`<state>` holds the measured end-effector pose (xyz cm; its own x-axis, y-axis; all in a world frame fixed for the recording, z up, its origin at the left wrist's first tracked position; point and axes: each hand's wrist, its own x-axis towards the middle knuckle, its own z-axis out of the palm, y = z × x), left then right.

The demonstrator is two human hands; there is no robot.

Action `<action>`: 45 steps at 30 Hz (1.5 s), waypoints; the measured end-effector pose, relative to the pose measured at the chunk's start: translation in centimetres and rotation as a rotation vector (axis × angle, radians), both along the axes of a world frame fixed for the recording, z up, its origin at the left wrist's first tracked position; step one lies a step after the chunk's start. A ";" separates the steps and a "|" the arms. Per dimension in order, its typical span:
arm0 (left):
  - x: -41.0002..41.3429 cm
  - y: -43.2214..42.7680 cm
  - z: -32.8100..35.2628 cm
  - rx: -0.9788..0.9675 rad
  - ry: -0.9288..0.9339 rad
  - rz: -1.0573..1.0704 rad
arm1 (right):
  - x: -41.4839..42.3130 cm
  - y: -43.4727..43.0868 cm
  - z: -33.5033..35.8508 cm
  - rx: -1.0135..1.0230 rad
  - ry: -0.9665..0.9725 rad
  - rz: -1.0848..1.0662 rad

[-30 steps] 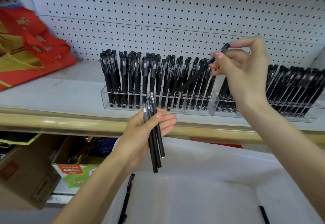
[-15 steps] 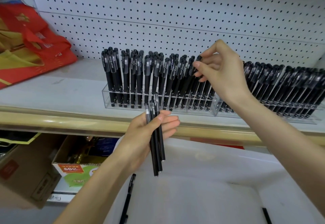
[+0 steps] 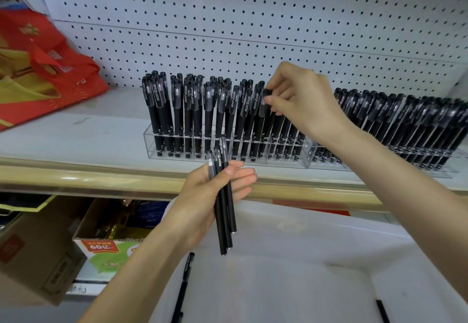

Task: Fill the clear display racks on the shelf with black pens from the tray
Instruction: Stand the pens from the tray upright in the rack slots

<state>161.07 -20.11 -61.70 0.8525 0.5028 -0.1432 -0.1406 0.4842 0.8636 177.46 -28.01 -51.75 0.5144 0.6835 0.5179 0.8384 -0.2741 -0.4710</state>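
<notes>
Head view: the right hand point(image 3: 301, 99) pinches the cap end of one pen point(image 3: 263, 104) between thumb and forefinger, other fingers curled. The pen stands nearly upright, with its lower end down among the slots of the left rack point(image 3: 152, 142) on the shelf point(image 3: 76, 140). The left hand point(image 3: 202, 196) is closed around a bundle of pens point(image 3: 224, 211), about three, held upright in front of the shelf edge and above the tray point(image 3: 304, 267). The thumb lies across the bundle. Two loose pens point(image 3: 183, 289) lie in the tray, well apart. The right rack point(image 3: 440, 170) looks full. In the left rack, the front slots to the right of the held pen seem unfilled, though the wrist partly hides them.

Handling, by judgement: the pens are light, stiff, slim and smooth-bodied, so they are likely to slide in a loose grip. A pinch at the cap end suits them, leaving the tip free to find its hole. The clear rack probably weighs little, so a sideways push could shift it or tilt the neighbouring pens.

Change from one second ago: the pen was then slanted and raised above the rack tops. It has since come down and stands straight in line with the row. The right hand has moved lower and leftward. The left hand and its bundle are unchanged.
</notes>
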 end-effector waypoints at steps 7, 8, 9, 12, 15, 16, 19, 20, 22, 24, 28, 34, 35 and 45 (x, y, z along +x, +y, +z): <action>-0.2 0.0 0.1 0.010 -0.012 -0.013 | -0.1 -1.1 0.0 -0.001 -0.025 -0.051; -0.2 0.0 0.1 0.008 -0.018 -0.015 | -0.3 -1.3 0.0 0.021 -0.013 -0.056; -0.1 -0.1 0.2 0.008 -0.026 -0.014 | -0.7 -1.7 -0.1 0.054 0.011 -0.053; -0.1 -0.2 0.6 0.015 -0.061 -0.003 | -2.7 -3.0 -1.5 0.059 0.161 0.026; -0.3 -0.3 1.3 0.029 -0.112 0.015 | -5.0 -4.1 -4.4 -0.130 0.377 0.162; -0.3 -0.4 1.5 0.045 -0.117 0.018 | -5.6 -4.3 -5.3 -0.154 0.468 0.201; -0.2 -0.8 2.1 0.072 -0.123 -0.006 | -6.6 -4.2 -6.8 -0.111 0.739 0.280; -0.2 -1.0 2.2 0.068 -0.124 -0.019 | -6.9 -4.2 -7.0 -0.094 0.791 0.289; -0.2 -1.4 2.4 0.070 -0.116 -0.037 | -7.2 -4.1 -7.2 -0.074 0.861 0.309; -0.1 -1.6 2.6 0.084 -0.112 -0.040 | -7.1 -4.1 -7.2 -0.064 0.897 0.332; 0.0 -1.3 2.5 0.075 -0.147 0.065 | -6.0 -5.0 -6.6 -0.054 0.900 0.346; 0.6 -0.5 2.0 -0.001 -0.088 0.173 | -3.8 -5.8 -4.9 -0.089 0.698 0.274; 0.6 -0.7 2.0 0.015 -0.067 0.163 | -3.6 -5.7 -4.5 -0.063 0.681 0.263; 0.6 -1.4 1.5 0.102 0.071 0.037 | -2.2 -4.1 -2.4 0.148 0.489 0.247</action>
<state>161.68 -21.47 -60.21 0.8227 0.5487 -0.1487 -0.0936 0.3888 0.9165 175.22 -32.16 -54.10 0.5528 0.7520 0.3591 0.5437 0.0011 -0.8393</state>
